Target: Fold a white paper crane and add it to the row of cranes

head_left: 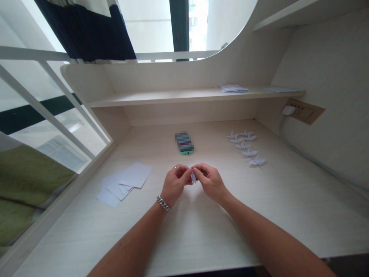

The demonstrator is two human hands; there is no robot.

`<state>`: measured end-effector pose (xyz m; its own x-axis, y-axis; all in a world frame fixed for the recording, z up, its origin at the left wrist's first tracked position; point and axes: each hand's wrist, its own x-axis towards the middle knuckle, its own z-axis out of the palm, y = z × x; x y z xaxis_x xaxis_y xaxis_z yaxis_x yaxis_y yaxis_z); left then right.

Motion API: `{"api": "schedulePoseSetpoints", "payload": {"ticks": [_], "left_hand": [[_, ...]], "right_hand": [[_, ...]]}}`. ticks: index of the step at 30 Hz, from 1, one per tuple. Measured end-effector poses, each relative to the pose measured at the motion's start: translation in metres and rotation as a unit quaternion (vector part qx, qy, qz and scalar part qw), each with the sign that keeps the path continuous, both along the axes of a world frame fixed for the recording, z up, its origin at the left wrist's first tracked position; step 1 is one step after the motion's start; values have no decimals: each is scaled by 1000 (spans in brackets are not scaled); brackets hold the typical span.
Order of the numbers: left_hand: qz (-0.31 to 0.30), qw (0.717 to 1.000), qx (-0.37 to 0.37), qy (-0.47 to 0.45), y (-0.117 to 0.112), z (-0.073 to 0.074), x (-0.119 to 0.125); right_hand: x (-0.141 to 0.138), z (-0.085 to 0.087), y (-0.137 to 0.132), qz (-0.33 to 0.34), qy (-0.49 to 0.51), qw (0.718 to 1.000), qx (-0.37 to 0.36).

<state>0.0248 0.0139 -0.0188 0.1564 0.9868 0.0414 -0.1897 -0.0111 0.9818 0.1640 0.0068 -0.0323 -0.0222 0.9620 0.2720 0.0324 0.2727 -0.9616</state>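
Both my hands meet over the middle of the pale wooden desk (pixel 201 231). My left hand (pixel 175 182), with a ring and a chain bracelet, and my right hand (pixel 210 181) each pinch a small folded piece of white paper (pixel 193 177) held between the fingertips. Only a small tip of the paper shows between the fingers. A loose pile of flat white paper sheets (pixel 123 183) lies to the left of my left hand. Several finished white paper cranes (pixel 246 148) stand in a row at the right back of the desk.
A phone in a green case (pixel 184 143) lies behind my hands. A shelf (pixel 173 96) above the desk carries folded papers (pixel 234 88). A wall socket with a white plug (pixel 289 110) and cable is at the right. A white railing (pixel 57 115) borders the left.
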Motion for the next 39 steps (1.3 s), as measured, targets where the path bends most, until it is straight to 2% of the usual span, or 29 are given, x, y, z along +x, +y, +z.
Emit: {"api": "schedulePoseSetpoints", "payload": {"ticks": [3,9,13,18,24,31,37,39], "left_hand": [[13,1000,4,12,1,-3,0],[37,993,48,98,1,-5,-2],[68,986,82,129,1,-5,-3],[71,971,133,185,3,-10,-5],[81,953,171,238,2,-10,-8],[63,971,152,176,5,-12,-8],[34,978,145,148,6,-11,-8],[24,977,152,145,5,-10,-9]], "right_hand": [[-1,1,-1,-21,-49,998,13],[2,5,-2,-59,-173,981,68],[8,9,-2,-66,-205,973,84],[12,11,0,-90,-247,961,89],[15,7,6,-57,-166,984,0],[16,-3,15,-5,-10,996,-93],[17,-5,15,-6,-64,994,-83],[18,-4,15,8,-69,992,-103]]}}
